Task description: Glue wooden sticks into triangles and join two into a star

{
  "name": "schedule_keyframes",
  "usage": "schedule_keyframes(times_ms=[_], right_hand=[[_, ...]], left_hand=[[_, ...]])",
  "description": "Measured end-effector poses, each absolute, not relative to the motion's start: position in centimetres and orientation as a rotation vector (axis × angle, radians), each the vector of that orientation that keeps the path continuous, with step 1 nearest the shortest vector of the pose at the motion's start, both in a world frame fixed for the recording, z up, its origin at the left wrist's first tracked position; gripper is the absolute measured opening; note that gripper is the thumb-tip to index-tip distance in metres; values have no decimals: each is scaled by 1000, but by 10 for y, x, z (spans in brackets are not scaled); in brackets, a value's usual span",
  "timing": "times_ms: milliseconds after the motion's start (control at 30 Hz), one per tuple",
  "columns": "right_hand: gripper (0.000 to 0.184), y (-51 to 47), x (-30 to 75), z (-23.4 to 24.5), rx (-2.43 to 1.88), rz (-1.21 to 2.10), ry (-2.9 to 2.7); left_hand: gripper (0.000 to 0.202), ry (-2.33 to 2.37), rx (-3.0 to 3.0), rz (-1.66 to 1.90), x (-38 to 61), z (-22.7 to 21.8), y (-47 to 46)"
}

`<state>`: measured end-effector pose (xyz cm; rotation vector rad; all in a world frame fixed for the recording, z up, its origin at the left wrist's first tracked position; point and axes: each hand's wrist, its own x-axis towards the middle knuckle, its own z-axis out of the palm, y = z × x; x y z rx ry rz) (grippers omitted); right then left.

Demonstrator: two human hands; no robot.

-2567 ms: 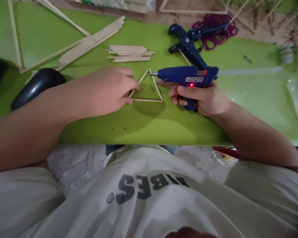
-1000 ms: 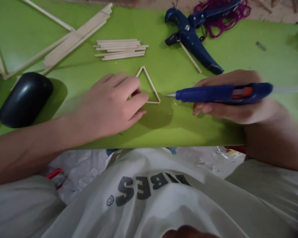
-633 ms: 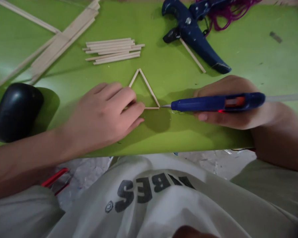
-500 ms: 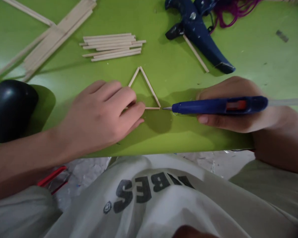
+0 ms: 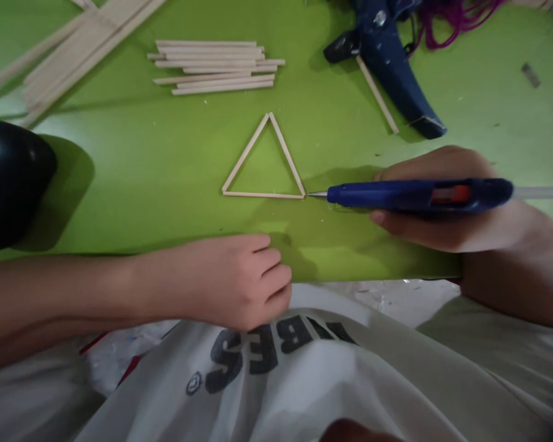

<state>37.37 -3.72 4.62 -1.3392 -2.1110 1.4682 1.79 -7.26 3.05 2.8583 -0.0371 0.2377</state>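
My right hand (image 5: 447, 227) is wrapped around a blue hot glue gun (image 5: 396, 195), with a clear glue stick (image 5: 541, 192) out of its back end. The metal nozzle points left, just short of the lower right corner of a small triangle of thin wooden sticks (image 5: 263, 196). That triangle lies flat on the green table (image 5: 138, 202). Below it, at the table's front edge, my left hand (image 5: 253, 282) rests in a loose fist, back upward. No object shows in it; the palm is hidden.
Short sticks (image 5: 221, 63) lie in a row behind the triangle, and longer wooden strips (image 5: 92, 49) at the back left. A black rounded object (image 5: 13, 184) is at left. A dark blue trigger clamp (image 5: 391, 67), a loose stick (image 5: 378, 95) and purple cord (image 5: 461, 21) are at back right.
My left hand has let go of the triangle's bottom stick and drawn back to the table edge, its fingers curled. The glue gun stays beside the same corner; the view has shifted slightly.
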Motion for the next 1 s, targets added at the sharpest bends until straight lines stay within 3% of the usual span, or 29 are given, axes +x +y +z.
schedule_keyframes(times_ms=[200,367,533,833,1000], right_hand=[[36,-35,371,48,-1185,1425,-2271],[46,-36,374,45,-1159,1438,-2267],[47,-36,370,48,-1239,1444,-2267],[44,-35,368,48,-1158,1415,-2303],[40,-37,366,49,-1216,1379,-2323]], left_hand=[[35,334,2831,138,8,49,-46],[45,807,2962,171,-4,34,-35],[45,854,2981,144,-5,24,-27],[77,915,2822,67,-5,23,-22],[84,904,2809,78,-7,19,-20]])
